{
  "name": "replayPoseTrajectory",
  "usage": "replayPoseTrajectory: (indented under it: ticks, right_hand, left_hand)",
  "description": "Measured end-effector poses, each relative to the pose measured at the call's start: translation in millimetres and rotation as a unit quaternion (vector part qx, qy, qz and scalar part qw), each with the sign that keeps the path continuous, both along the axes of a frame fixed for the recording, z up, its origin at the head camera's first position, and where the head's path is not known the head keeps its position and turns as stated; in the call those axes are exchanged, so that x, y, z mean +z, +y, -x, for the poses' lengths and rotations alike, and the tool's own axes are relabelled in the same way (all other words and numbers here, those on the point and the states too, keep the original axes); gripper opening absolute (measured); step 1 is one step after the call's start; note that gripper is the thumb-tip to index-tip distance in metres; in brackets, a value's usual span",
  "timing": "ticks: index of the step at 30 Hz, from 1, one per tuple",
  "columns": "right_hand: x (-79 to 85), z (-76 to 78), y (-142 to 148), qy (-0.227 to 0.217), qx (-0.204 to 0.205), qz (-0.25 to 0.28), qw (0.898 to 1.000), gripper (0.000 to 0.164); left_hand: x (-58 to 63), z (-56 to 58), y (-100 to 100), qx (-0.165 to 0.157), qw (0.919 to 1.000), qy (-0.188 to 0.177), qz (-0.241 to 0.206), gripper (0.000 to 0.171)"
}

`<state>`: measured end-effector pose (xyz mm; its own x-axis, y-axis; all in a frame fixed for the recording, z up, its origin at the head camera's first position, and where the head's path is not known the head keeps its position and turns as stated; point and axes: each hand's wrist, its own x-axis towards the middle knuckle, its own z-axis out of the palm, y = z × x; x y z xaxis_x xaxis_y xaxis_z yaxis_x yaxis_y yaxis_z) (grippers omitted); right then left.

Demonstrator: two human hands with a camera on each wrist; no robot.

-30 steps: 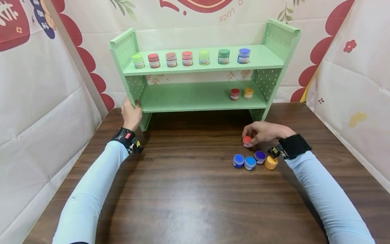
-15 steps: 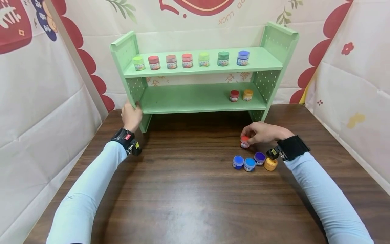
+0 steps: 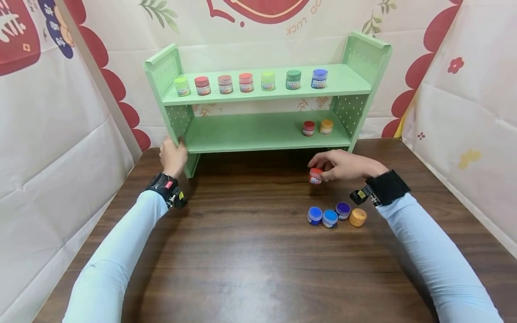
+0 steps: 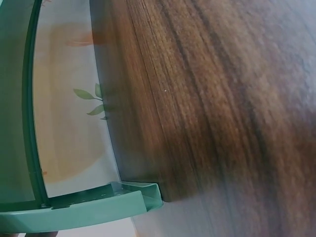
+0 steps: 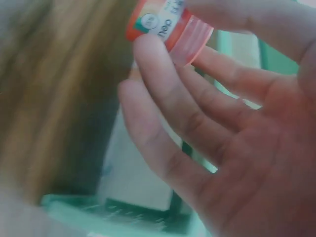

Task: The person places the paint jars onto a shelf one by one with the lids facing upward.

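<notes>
My right hand (image 3: 341,165) pinches a small red paint jar (image 3: 315,176) between thumb and fingers, raised off the table in front of the shelf's right half. In the right wrist view the jar (image 5: 165,29) shows its label, partly covered by the fingers. With my left hand (image 3: 173,157) I grip the lower left side panel of a green two-tier shelf (image 3: 242,130). On its lower tier, at the right, stand a dark red jar (image 3: 308,128) and a yellow jar (image 3: 326,127). Several jars, including a blue jar (image 3: 319,79), line the upper tier.
On the brown wooden table (image 3: 242,233), below my right hand, stand a blue jar (image 3: 314,216), a lighter blue jar (image 3: 329,219), a purple jar (image 3: 343,211) and an orange-yellow jar (image 3: 357,217). Printed cloth (image 3: 262,49) hangs behind the shelf and at both sides.
My right hand has lifted the red jar off the table and carried it left and forward, closer to the shelf. The left hand keeps its grip on the side panel.
</notes>
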<state>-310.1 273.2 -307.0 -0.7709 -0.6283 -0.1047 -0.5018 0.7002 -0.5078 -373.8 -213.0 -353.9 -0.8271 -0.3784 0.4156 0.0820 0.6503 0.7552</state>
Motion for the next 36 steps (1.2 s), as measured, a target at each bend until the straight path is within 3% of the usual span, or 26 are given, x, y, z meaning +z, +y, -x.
replayPoseTrajectory:
  ticks: [9, 14, 19, 23, 26, 36]
  right_hand:
    - [60.1, 14.8, -38, 0.094, -0.001, 0.014, 0.995, 0.031]
    - [76.9, 32.8, -51, 0.128, -0.007, -0.011, 0.992, 0.029]
    - [83.4, 51.6, -61, 0.149, -0.023, -0.042, 0.988, 0.026]
    - [84.4, 62.1, -68, 0.129, -0.042, -0.054, 0.989, 0.025]
    - [81.7, 68.2, -72, 0.109, -0.047, -0.058, 0.991, 0.026]
    - [74.3, 78.5, -82, 0.114, -0.056, -0.067, 0.99, 0.024]
  left_hand:
    - [0.3, 2.3, -1, 0.003, 1.0, 0.007, 0.0, 0.03]
    - [-0.5, 4.9, 0, 0.003, 1.0, 0.005, 0.0, 0.032]
    - [-0.3, 4.8, 0, 0.0, 1.0, 0.008, 0.0, 0.033]
    - [0.3, 2.7, -1, -0.001, 0.9999, 0.01, 0.004, 0.032]
    - [-0.3, 0.7, -2, -0.004, 0.9999, 0.01, 0.003, 0.033]
    - [-1.5, -0.4, -1, -0.004, 0.9999, 0.009, -0.003, 0.031]
